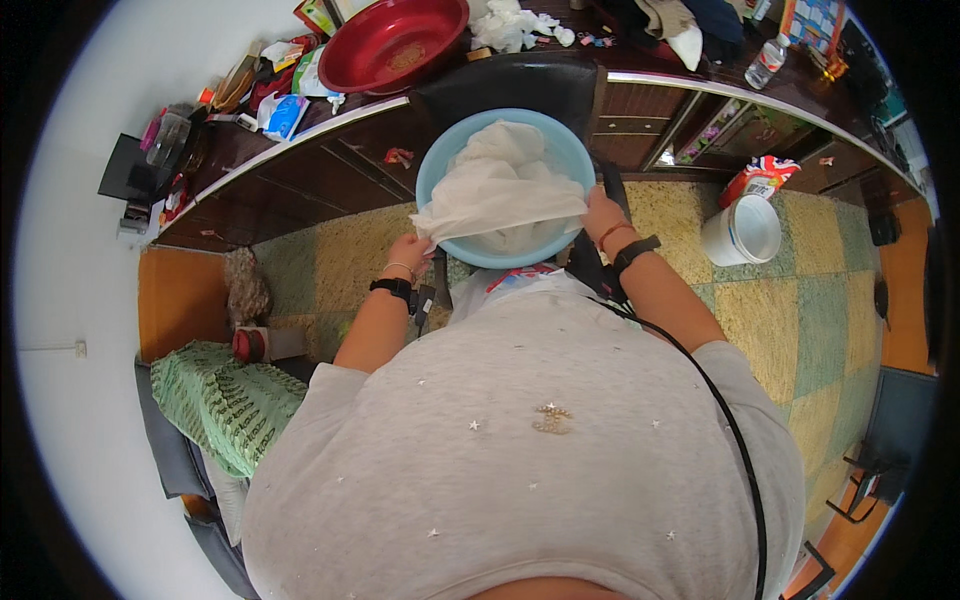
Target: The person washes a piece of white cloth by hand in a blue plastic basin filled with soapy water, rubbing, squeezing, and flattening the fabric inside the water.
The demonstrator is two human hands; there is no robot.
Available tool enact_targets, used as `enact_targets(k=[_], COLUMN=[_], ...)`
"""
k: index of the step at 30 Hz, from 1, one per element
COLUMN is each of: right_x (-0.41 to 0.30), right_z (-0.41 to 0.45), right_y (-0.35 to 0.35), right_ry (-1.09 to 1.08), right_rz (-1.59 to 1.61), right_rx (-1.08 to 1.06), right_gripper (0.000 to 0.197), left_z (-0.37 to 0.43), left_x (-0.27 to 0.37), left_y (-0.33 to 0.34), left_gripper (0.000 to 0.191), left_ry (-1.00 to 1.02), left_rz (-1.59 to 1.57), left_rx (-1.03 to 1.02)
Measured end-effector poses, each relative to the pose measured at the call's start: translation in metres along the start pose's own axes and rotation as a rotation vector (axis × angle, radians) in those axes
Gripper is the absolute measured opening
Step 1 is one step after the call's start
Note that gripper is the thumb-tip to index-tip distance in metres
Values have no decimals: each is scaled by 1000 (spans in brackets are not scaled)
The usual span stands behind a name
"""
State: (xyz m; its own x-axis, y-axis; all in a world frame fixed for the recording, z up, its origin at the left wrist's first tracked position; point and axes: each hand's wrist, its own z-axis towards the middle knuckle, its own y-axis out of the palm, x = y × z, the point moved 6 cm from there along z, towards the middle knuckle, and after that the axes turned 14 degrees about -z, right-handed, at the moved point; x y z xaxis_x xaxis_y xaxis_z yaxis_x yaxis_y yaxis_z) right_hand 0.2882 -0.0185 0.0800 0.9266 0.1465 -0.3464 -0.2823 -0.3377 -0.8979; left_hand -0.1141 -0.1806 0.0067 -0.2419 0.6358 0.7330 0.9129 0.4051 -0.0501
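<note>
A light blue plastic basin (504, 262) stands before me, with a pale, thin cloth (502, 191) heaped inside it. One edge of the cloth is drawn out in a band across the basin's near side. My left hand (411, 253) pinches the cloth's left corner just outside the rim. At the right rim, my right hand (602, 213) grips the other end of that edge. Between the two hands the edge runs fairly straight, while the rest lies in loose folds. What lies under the cloth in the basin is mostly hidden.
Behind the basin is a black chair back (517, 82) against a dark wooden cabinet (322, 180). On its top sit a red basin (397, 37), crumpled white plastic (510, 26) and a clear bottle (767, 61). A white bucket (742, 231) stands on the tiled floor at right, beside a red packet (759, 180).
</note>
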Motion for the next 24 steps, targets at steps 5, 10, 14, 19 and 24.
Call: enact_targets(k=[5,10,14,19,24], right_x=[11,22,38,55,72], right_z=[-18,-31,-48,-55,-58], right_y=[4,11,32,55,73], right_ry=[-23,-90,-53,-40,-74], right_rz=[-33,-66,98,73,201], right_rx=[24,170,34,-7,11], right_gripper=[25,18,14,13,26], left_z=[-28,-33,-45,-78,-92], left_x=[-14,-38,-71,-106,-101], left_y=[26,15,6,17,8], left_gripper=[24,26,23,18,16], left_ry=[-25,-4,-77,-169,-206], left_rz=[63,212,370,158,140], left_rx=[103,69,32,-16,-52])
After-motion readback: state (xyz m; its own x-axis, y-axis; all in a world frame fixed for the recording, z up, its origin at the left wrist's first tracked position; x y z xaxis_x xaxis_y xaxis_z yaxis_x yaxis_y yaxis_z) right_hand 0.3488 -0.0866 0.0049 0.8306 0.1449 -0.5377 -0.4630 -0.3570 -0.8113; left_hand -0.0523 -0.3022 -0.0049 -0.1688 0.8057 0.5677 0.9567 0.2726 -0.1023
